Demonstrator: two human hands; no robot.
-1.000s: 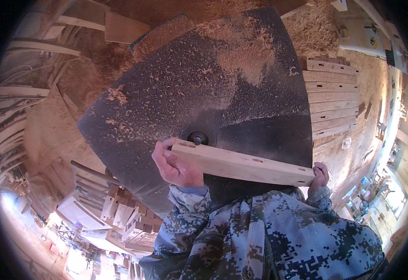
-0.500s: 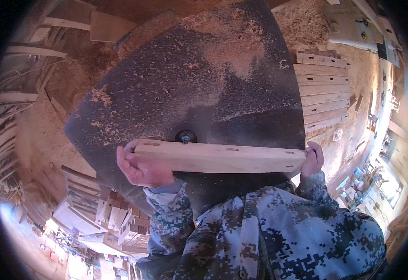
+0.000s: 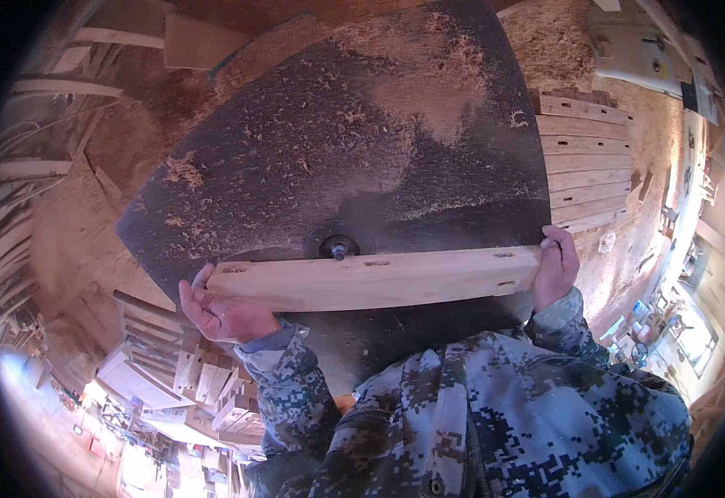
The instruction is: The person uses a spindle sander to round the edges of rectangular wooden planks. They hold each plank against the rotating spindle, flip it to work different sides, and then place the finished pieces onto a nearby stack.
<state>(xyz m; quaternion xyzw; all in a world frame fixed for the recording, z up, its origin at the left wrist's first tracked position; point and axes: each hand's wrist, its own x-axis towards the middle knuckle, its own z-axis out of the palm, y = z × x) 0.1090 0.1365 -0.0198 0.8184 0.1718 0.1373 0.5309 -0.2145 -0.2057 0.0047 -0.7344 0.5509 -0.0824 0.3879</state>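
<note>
Lengthwise across the near part of a dark, dusty table (image 3: pixel 296 183) lies a pale wooden rail (image 3: pixel 379 286) with several slots cut in it. My left hand (image 3: pixel 228 315) grips its left end, thumb toward the far edge and fingers curled. Around the right end, my right hand (image 3: pixel 556 270) is closed. A metal spindle (image 3: pixel 339 249) rises from a round opening in the tabletop, right at the rail's far edge. The undersides of the fingers and the rail's bottom face are hidden.
Wood shavings and sawdust (image 3: pixel 429 91) cover much of the table. Beyond its right edge is a stack of slotted wooden rails (image 3: pixel 586 158). More wooden pieces (image 3: pixel 213 378) are piled at the lower left, and curved wooden parts (image 3: pixel 68 87) stand at the far left.
The rail has slid left past the spindle, with my left hand travelling along. My right hand is now slightly farther from me, and the rail's right end is raised a little in the picture.
</note>
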